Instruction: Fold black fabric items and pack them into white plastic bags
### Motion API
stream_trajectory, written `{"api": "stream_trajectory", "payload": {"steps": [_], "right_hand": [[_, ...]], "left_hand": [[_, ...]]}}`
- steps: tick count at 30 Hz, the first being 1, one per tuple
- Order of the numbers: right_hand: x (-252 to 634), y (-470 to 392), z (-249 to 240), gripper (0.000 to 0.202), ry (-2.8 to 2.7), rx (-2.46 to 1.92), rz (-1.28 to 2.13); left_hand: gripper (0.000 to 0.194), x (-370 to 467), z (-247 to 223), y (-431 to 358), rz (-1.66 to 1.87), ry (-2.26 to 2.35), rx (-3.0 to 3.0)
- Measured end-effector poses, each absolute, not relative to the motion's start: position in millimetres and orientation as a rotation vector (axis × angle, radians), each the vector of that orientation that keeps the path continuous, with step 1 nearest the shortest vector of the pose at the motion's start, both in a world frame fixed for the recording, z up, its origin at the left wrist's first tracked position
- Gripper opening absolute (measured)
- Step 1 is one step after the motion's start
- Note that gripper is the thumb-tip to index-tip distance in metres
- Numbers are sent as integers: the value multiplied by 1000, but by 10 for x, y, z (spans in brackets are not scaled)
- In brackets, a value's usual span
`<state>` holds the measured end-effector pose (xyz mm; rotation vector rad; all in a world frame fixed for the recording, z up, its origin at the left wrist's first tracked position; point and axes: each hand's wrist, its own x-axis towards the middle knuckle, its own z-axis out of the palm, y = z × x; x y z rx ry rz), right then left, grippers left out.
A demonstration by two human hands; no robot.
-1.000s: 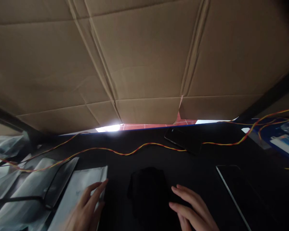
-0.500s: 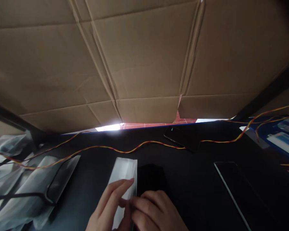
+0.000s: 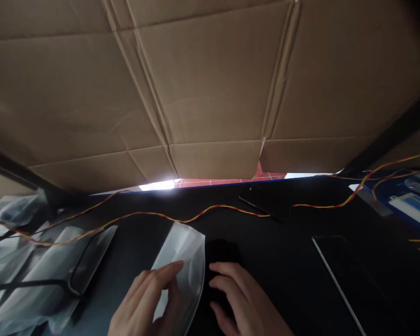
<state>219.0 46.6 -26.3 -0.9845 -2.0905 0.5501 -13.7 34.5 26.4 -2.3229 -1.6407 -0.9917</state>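
Observation:
A translucent plastic bag (image 3: 191, 238) lies in front of me on the black table, its right edge bowed outward. My left hand (image 3: 147, 296) grips it from the left, fingers on top and the thumb lower down by the bag. Just right of the bag is my right hand (image 3: 240, 298), fingers parted and curved, with nothing visible in them. Its fingertips are apart from the bag and close to a very dark item (image 3: 224, 251), whose kind I cannot make out.
Plastic bags (image 3: 52, 275) with black cords are heaped at the left. A phone (image 3: 266, 200) lies near the back edge, and a flat dark glass panel (image 3: 350, 275) at the right. A red-yellow twisted wire (image 3: 210, 207) crosses the table. Cardboard (image 3: 213, 84) stands behind; a blue tray (image 3: 381, 193) sits right.
My right hand has let go of the bag and drawn off to the right, its fingers spreading. The bag has turned slightly and bulged open; my left hand has shifted a little left.

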Motion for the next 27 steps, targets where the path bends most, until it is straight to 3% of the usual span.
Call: {"api": "stream_trajectory", "payload": {"steps": [4,8,13,18,27], "right_hand": [[2282,529,-119,68,-2288,-1023,569],[2307,727,1,54,-2390,-1008,581],[2223,1004,-30,75,-2212,-1521,651],[2151,1037,-14,37,-2128,-1604,725],[2520,955,127,31,-1796,-1429,1203]], "left_hand": [[23,-175,217,358,-940,-1577,-2355],[22,-299,157,367,-875,-1571,-2329],[22,-389,89,368,-794,-1604,-2308],[23,-325,69,389,-783,-1624,-2282],[21,-182,-28,422,-826,-1643,-2286]]}}
